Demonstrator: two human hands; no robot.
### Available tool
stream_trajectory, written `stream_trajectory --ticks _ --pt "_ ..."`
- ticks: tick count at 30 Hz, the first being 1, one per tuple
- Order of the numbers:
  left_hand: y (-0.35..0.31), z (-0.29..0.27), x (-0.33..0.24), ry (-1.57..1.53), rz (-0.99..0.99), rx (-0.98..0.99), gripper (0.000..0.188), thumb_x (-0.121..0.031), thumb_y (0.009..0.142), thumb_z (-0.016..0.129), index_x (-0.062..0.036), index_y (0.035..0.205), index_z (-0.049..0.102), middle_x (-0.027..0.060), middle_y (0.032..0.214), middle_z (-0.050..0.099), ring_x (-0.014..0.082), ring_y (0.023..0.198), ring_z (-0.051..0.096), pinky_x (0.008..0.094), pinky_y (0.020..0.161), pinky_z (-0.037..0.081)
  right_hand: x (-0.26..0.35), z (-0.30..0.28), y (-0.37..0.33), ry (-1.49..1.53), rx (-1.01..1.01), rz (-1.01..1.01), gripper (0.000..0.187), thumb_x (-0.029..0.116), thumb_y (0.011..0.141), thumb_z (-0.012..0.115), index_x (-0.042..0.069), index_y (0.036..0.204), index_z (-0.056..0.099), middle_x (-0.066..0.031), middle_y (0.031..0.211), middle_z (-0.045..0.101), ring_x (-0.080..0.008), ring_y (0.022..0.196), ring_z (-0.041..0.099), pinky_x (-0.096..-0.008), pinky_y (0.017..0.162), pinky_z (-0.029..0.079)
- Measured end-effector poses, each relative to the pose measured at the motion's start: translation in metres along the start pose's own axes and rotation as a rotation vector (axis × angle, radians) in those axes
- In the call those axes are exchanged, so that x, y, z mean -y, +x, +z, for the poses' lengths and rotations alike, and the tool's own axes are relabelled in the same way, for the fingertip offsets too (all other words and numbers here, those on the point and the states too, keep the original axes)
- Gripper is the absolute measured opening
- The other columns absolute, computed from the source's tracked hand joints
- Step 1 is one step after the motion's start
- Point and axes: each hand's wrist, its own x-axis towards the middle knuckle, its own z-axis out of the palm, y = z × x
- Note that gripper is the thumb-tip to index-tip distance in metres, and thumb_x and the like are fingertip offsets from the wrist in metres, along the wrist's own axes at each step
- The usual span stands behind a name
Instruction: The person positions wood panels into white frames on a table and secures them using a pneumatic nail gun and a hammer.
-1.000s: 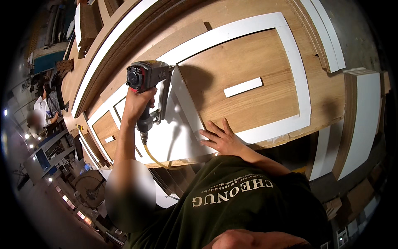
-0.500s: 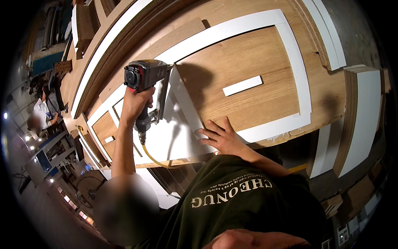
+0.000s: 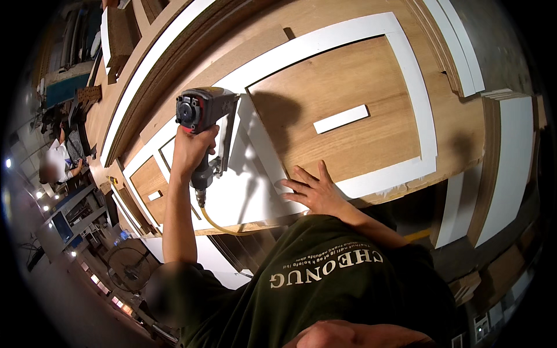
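My left hand (image 3: pixel 194 148) is closed round the grip of a black and grey air nail gun (image 3: pixel 203 110). The gun's nose meets the white frame (image 3: pixel 325 37) near the inner corner where a wide white panel (image 3: pixel 232 185) joins it. From the gun's base a yellow air hose (image 3: pixel 217 225) curves down toward my body. My right hand (image 3: pixel 316 191) holds nothing; its fingers are spread across the near corner of the panel and frame. Inside the frame, a short white strip (image 3: pixel 341 119) lies on the wood-coloured board (image 3: pixel 371 75).
White-faced boards (image 3: pixel 503 168) are stacked at the right, with more strips (image 3: pixel 455 46) at the far right. Long white-edged boards (image 3: pixel 130 95) run along the far left. Off to the left stand a fan (image 3: pixel 129 268) and another person (image 3: pixel 58 162).
The nail gun's body has dipped very slightly toward me, its nose staying at the same corner. The view has shifted a little; my right hand stays spread at the near joint.
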Motion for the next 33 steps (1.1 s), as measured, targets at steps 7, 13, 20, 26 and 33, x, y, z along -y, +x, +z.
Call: stream_trajectory --ticks 7,13,20,26,33 --pt "-0.032 0.019 0.052 0.698 0.009 -0.411 0.036 -0.033 0.075 0.066 -0.0008 0.092 0.066 0.0233 0.078 0.066 0.0412 0.077 0.065 0.0440 0.068 0.051 -0.009 0.008 -0.001 0.024 -0.009 -0.039 0.070 0.053 0.063 0.071 0.032 0.127 0.055 0.0075 0.153 0.027 -0.0272 0.143 0.015 -0.0752 0.101 0.010" --pt "-0.052 0.047 0.141 0.718 -0.097 -0.542 0.052 -0.028 0.074 0.071 -0.0053 0.118 0.055 0.0170 0.093 0.067 0.0374 0.082 0.065 0.0449 0.072 0.052 -0.007 0.005 -0.003 -0.017 0.020 -0.078 0.076 0.052 0.059 0.075 0.033 0.129 0.053 0.0071 0.153 0.027 -0.0281 0.144 0.014 -0.0754 0.101 0.009" --pt "-0.074 0.075 0.078 0.663 0.299 -0.581 0.064 -0.030 0.074 0.075 -0.0014 0.126 0.052 0.0195 0.113 0.055 0.0362 0.102 0.056 0.0427 0.084 0.049 -0.004 -0.018 0.008 -0.058 0.242 -0.055 0.050 0.045 0.074 0.067 0.032 0.121 0.060 0.0068 0.150 0.031 -0.0296 0.144 0.014 -0.0762 0.100 0.006" --pt "0.000 0.163 0.065 0.213 0.385 -0.584 0.077 -0.027 0.085 0.065 0.0021 0.143 0.024 0.0306 0.145 0.027 0.0466 0.132 0.030 0.0490 0.107 0.029 -0.006 -0.019 0.007 -0.024 0.197 -0.093 0.055 0.046 0.069 0.069 0.026 0.120 0.060 0.0028 0.151 0.029 -0.0282 0.143 0.016 -0.0756 0.099 0.011" --pt "0.006 0.173 0.085 0.112 0.473 -0.586 0.053 -0.002 0.085 0.054 -0.0041 0.136 0.041 0.0341 0.144 0.026 0.0496 0.133 0.026 0.0509 0.110 0.024 -0.007 0.008 -0.002 -0.037 0.053 -0.172 0.047 0.047 0.074 0.063 0.020 0.113 0.060 -0.0033 0.148 0.031 -0.0268 0.143 0.017 -0.0733 0.101 0.010"
